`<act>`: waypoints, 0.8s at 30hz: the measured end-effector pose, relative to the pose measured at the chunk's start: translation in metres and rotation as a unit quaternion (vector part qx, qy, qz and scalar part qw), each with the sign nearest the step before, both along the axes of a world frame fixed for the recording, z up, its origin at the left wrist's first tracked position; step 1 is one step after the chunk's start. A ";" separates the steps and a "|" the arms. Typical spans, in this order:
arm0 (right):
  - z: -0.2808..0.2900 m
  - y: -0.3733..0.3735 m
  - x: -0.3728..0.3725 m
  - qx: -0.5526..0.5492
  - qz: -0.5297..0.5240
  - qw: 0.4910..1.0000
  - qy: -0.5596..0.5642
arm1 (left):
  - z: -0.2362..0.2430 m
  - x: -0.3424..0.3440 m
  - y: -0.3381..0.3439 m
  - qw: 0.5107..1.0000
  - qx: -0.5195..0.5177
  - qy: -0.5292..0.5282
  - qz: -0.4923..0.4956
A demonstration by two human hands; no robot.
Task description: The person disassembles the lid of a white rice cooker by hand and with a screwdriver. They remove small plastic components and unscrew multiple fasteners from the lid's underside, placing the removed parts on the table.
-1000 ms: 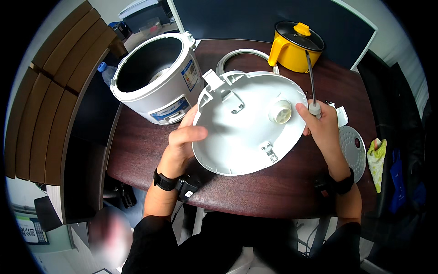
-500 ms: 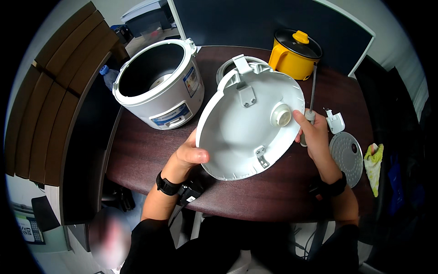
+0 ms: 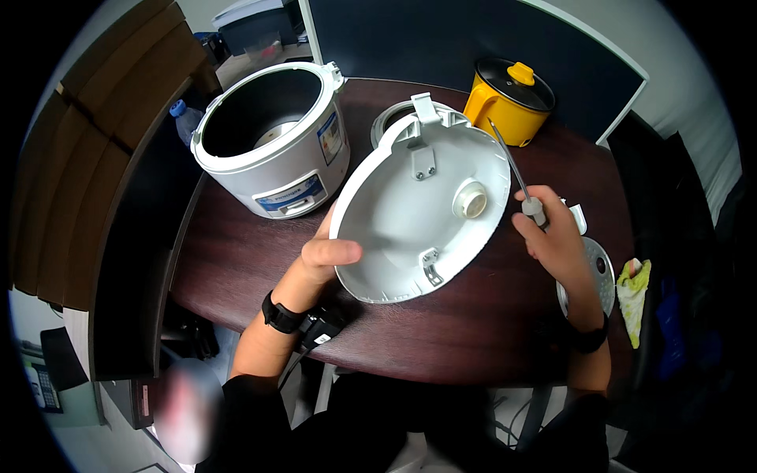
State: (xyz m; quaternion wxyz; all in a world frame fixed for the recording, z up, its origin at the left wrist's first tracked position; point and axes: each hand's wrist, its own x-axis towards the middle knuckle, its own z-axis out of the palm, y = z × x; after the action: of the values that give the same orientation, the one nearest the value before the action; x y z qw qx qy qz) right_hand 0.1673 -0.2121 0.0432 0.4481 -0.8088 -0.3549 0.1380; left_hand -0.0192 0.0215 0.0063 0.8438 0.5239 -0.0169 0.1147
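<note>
Screwdriver sits gripped in the curled right hand; left hand clasps a white lid by its edge.

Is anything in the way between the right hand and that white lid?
Nothing visible stands between the right hand and the white lid; dark tabletop shows in the gap. The hand's own screwdriver slants up beside the lid.

Probably an office; a dark partition stands behind the red-brown desk.
</note>
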 end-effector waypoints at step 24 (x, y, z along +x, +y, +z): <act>0.031 -0.017 -0.049 -0.026 0.094 0.938 -0.332 | 0.016 0.005 -0.007 0.996 0.084 -0.009 0.030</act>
State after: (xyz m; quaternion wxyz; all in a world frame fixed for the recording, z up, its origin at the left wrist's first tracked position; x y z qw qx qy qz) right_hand 0.1185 -0.2286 0.0745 0.2689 -0.7826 -0.5546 -0.0876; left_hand -0.0144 0.0145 0.0223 0.7930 0.5918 -0.0184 0.1435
